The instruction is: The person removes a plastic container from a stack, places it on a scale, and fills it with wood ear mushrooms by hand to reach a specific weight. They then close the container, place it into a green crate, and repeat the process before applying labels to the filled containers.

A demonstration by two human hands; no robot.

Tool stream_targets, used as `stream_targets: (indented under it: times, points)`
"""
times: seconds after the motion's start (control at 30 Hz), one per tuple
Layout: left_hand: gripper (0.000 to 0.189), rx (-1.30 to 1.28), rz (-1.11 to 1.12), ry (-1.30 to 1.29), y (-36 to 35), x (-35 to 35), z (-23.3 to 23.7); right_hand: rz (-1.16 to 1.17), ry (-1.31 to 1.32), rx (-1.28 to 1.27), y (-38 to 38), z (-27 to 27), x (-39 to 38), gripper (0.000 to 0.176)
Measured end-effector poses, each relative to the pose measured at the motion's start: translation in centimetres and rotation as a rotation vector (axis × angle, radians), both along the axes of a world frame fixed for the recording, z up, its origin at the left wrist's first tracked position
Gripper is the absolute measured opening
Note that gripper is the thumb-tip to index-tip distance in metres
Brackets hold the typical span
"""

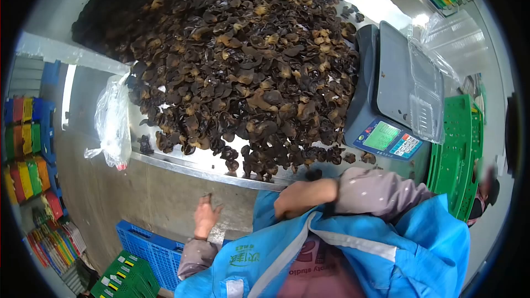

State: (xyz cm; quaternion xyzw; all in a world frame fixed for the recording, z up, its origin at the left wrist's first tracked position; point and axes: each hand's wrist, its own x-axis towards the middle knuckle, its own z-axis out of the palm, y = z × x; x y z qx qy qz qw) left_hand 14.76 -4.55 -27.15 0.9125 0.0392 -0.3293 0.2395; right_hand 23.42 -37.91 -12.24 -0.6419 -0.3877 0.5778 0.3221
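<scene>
A large heap of dried black fungus (248, 72), dark brown and curled, covers the metal table (193, 174). My left hand (205, 218) is held out over the floor, left of my body and below the table edge. Its fingers are apart, with a small dark patch at the fingertips that I cannot make out. Across the front of my blue apron (243, 259) lies my right hand (301, 197), close to the table's near edge. Its fingers point down and are mostly hidden. Just above that wrist is a dark piece of fungus.
A digital scale (381, 135) with a clear plastic tray (426, 99) stands right of the heap. A plastic bag (113, 124) hangs at the table's left corner. Green crates (455, 149) are at the right. A blue pallet (149, 251) and green crate (126, 278) stand lower left.
</scene>
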Motion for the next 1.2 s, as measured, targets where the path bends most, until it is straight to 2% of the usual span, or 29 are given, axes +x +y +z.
stream_targets:
  times: [0.03, 0.1, 0.13, 0.17, 0.2, 0.23, 0.27, 0.3, 0.37, 0.4, 0.43, 0.5, 0.53, 0.57, 0.63, 0.7, 0.77, 0.83, 0.9, 1.03, 1.2]
  points:
    - [0.051, -0.087, 0.061, 0.019, -1.6, -0.5, -0.1, -0.058, 0.067, 0.129, -1.7, 0.5, 0.9, 0.019]
    - [0.052, 0.143, -0.343, 0.198, -7.7, 1.5, 3.7, -0.31, 0.162, 0.298, -4.2, 1.1, 1.0, 0.017]
    - [0.052, 0.139, -0.363, 0.194, -9.1, 1.2, 4.4, -0.452, 0.18, 0.33, -5.4, 1.3, 1.1, 0.018]
    - [0.042, -0.329, -0.229, 0.348, -10.2, 0.7, 4.9, -0.596, 0.198, 0.361, -6.6, 1.5, 1.3, 0.018]
    - [0.033, -0.794, -0.078, 0.498, -10.8, 0.7, 5.6, -0.702, 0.153, 0.222, -8.0, 2.3, 1.8, 0.017]
    - [0.033, -0.797, -0.094, 0.503, -11.3, 2.5, 7.9, -0.851, 0.041, 0.104, -9.3, 2.0, 1.5, 0.013]
    - [0.029, -0.846, -0.219, 0.458, -11.9, 5.6, 11.5, -1.086, 0.039, -0.02, -10.2, 1.7, 1.0, 0.012]
    - [0.025, -0.891, -0.34, 0.41, -12.3, 8.4, 14.2, -1.256, 0.038, -0.117, -11.1, 1.0, 0.6, 0.021]
    - [0.017, -0.801, -0.245, 0.149, -12.3, 12.7, 16.7, -1.392, -0.412, -0.251, -11.5, 0.7, 0.1, 0.039]
    - [0.029, -0.671, -0.24, -0.058, -12.3, 14.4, 16.7, -1.386, -0.404, -0.268, -11.8, -0.1, 0.0, 0.067]
    - [0.043, -0.531, -0.227, -0.263, -12.5, 16.0, 16.7, -1.383, -0.401, -0.254, -11.3, 0.0, 0.2, 0.067]
    - [0.075, -0.285, -0.267, -0.624, -15.0, 18.2, 16.7, -1.377, -0.47, -0.375, -9.4, 0.1, 1.1, 0.09]
    - [0.089, -0.231, -0.332, -0.608, -15.9, 19.1, 16.0, -1.315, -0.522, -0.437, -8.8, -1.1, 1.5, 0.106]
    - [0.103, -0.181, -0.398, -0.593, -17.0, 19.8, 15.1, -1.296, -0.601, -0.451, -7.9, -1.4, 2.3, 0.107]
    - [0.108, -0.078, -0.459, -0.498, -20.0, 20.8, 14.0, -1.267, -0.649, -0.345, -6.5, -2.1, 4.4, 0.107]
    - [0.106, -0.237, -0.418, -0.478, -21.6, 21.5, 13.2, -1.247, -0.588, -0.333, -4.8, -2.1, 6.3, 0.104]
    - [0.098, -0.33, -0.407, -0.46, -22.4, 21.6, 13.5, -1.322, -0.649, -0.014, -3.0, -2.4, 7.2, 0.095]
    - [0.088, -0.526, -0.288, -0.462, -21.7, 21.6, 12.8, -1.363, -0.525, 0.005, -1.4, -2.3, 7.4, 0.086]
    - [0.075, -0.557, -0.203, -0.494, -20.9, 20.8, 12.7, -1.41, -0.539, 0.111, -0.3, -2.6, 7.4, 0.084]
    - [0.063, -0.527, -0.098, -0.572, -21.0, 19.2, 15.1, -1.439, -0.471, 0.267, -0.4, -1.6, 6.6, 0.077]
    - [0.064, -0.564, -0.158, -0.647, -25.0, 18.0, 20.0, -1.508, -0.616, 0.404, -4.4, 3.0, 5.2, 0.071]
